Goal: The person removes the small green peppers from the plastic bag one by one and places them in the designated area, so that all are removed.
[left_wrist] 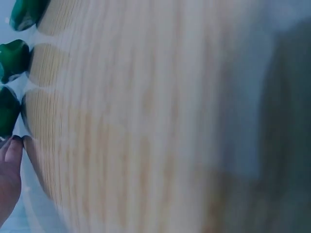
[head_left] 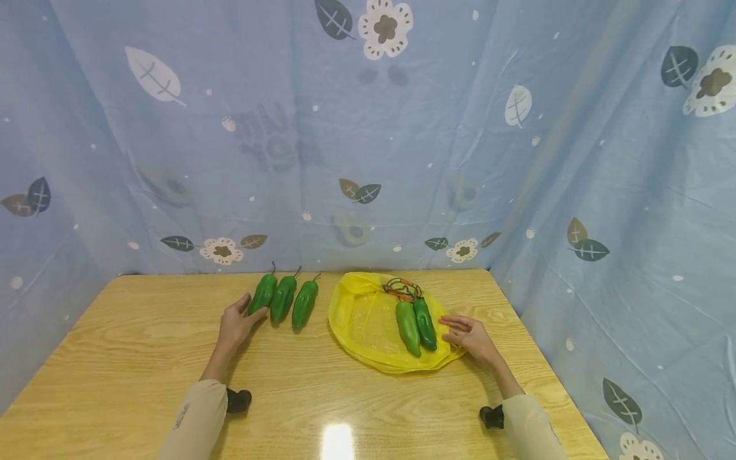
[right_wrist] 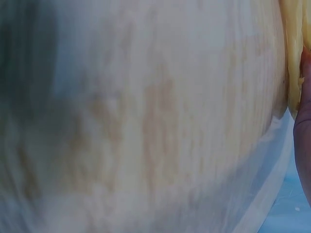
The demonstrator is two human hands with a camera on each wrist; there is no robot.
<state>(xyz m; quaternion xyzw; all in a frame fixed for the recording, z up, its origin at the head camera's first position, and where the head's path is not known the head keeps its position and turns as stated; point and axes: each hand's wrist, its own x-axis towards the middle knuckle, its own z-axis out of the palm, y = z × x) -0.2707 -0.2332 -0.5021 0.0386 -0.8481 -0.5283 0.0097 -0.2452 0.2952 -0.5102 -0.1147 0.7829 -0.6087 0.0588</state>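
Three green peppers with dark stems lie side by side at the left of the table. My left hand [head_left: 234,324] grips the leftmost green pepper [head_left: 264,292], thumb on its near end and fingers on its left side. The middle pepper [head_left: 283,300] and the right pepper [head_left: 305,304] lie just beside it. In the left wrist view the thumb [left_wrist: 13,154] meets a pepper's lower end [left_wrist: 8,114]. My right hand [head_left: 468,337] touches the right edge of a spread yellow plastic bag [head_left: 359,319], fingers extended. On the bag lie a light green pepper [head_left: 408,328] and a darker one [head_left: 425,324].
A dark and orange looped cord [head_left: 402,289] lies at the bag's far edge. The wooden table [head_left: 276,396] ends at a blue patterned curtain [head_left: 322,160] behind and on both sides. Light glares off the table's near part.
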